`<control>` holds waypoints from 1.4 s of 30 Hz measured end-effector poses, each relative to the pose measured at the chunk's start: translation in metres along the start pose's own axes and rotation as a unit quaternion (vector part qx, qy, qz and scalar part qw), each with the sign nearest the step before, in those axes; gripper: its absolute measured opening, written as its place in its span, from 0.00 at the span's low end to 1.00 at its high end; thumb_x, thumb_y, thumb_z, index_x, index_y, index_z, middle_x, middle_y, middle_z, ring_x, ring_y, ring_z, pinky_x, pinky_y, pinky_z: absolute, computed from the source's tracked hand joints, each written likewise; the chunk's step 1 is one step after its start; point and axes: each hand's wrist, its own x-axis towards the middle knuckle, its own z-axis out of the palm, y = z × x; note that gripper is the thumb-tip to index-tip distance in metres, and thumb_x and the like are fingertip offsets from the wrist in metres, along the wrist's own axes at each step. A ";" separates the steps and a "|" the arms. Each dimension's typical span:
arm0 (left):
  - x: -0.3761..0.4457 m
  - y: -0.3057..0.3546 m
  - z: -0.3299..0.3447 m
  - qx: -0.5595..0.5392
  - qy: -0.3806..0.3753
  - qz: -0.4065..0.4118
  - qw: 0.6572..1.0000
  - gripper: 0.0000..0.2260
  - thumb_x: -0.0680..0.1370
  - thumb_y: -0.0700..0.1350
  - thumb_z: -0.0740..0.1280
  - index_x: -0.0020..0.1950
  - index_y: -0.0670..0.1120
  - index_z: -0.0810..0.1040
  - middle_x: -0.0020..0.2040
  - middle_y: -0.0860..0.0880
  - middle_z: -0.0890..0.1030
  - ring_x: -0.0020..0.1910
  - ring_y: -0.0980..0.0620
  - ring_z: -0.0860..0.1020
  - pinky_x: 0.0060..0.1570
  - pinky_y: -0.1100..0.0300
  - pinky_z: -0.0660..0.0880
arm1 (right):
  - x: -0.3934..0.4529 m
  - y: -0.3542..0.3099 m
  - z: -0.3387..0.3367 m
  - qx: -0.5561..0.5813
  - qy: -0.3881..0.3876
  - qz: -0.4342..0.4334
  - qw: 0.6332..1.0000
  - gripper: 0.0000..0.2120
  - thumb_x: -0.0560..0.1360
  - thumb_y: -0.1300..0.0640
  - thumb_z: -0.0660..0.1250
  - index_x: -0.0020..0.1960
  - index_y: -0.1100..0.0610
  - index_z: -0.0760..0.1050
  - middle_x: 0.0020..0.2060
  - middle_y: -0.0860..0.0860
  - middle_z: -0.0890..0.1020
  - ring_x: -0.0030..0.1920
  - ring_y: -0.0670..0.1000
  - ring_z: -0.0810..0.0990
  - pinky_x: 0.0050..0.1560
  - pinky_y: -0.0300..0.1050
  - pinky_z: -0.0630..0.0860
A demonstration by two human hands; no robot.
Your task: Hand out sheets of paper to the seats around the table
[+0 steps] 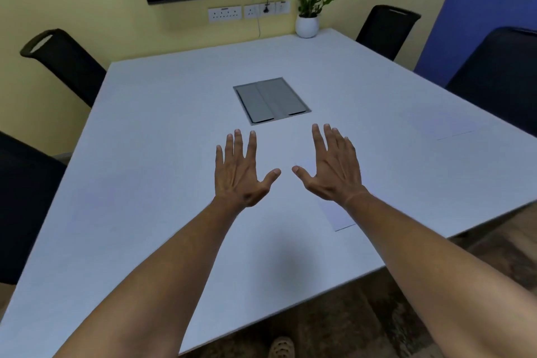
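Both my hands are stretched out flat over the white table (pixel 162 171), palms down, fingers spread, holding nothing. My left hand (pixel 241 168) hovers near the table's middle. My right hand (pixel 331 167) is above a white sheet of paper (pixel 337 215) that lies under my wrist; only the sheet's near corner shows clearly. Another white sheet (pixel 444 122) lies near the right edge, in front of the right chair, faint against the table.
A grey cable hatch (pixel 271 100) is set into the table beyond my fingers. A potted plant (pixel 309 9) stands at the far edge. Black chairs stand at the far left (pixel 66 64), near left (pixel 26 203), far right (pixel 386 30) and right (pixel 497 73).
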 end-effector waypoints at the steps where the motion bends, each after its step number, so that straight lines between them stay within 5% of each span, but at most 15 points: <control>1: 0.005 0.009 0.006 -0.005 -0.003 0.002 1.000 0.44 0.71 0.73 0.41 0.79 0.50 0.35 0.80 0.42 0.39 0.79 0.43 0.39 0.76 0.44 0.39 | 0.000 0.012 0.000 -0.001 -0.002 0.007 1.000 0.46 0.72 0.31 0.51 0.81 0.54 0.40 0.80 0.59 0.50 0.80 0.59 0.49 0.78 0.57 0.47; 18: 0.113 0.115 0.129 -0.060 -0.092 -0.043 0.993 0.44 0.75 0.71 0.51 0.79 0.48 0.36 0.80 0.40 0.41 0.79 0.43 0.42 0.76 0.44 0.43 | 0.081 0.169 0.071 -0.040 -0.115 0.024 0.992 0.47 0.71 0.31 0.53 0.81 0.55 0.42 0.80 0.59 0.51 0.80 0.58 0.49 0.78 0.56 0.47; 32: 0.125 0.167 0.180 -0.059 -0.156 -0.152 0.974 0.44 0.75 0.68 0.55 0.80 0.47 0.38 0.80 0.39 0.45 0.79 0.42 0.46 0.77 0.47 0.47 | 0.115 0.236 0.123 -0.014 -0.208 -0.013 0.978 0.46 0.73 0.35 0.63 0.79 0.60 0.50 0.74 0.60 0.65 0.72 0.60 0.65 0.69 0.54 0.63; 37: 0.121 0.198 0.193 -0.097 -0.201 -0.266 0.938 0.42 0.76 0.65 0.60 0.80 0.45 0.45 0.78 0.39 0.54 0.76 0.40 0.56 0.71 0.47 0.60 | 0.121 0.262 0.142 0.018 -0.274 -0.012 0.961 0.44 0.75 0.37 0.63 0.79 0.61 0.51 0.70 0.60 0.67 0.69 0.59 0.66 0.65 0.52 0.66; 42: 0.115 0.220 0.206 -0.182 -0.198 -0.403 0.875 0.34 0.76 0.56 0.66 0.75 0.40 0.58 0.70 0.38 0.61 0.71 0.39 0.60 0.63 0.47 0.67 | 0.119 0.280 0.154 0.112 -0.340 0.089 0.930 0.35 0.74 0.42 0.69 0.70 0.62 0.63 0.65 0.61 0.69 0.67 0.61 0.67 0.61 0.53 0.70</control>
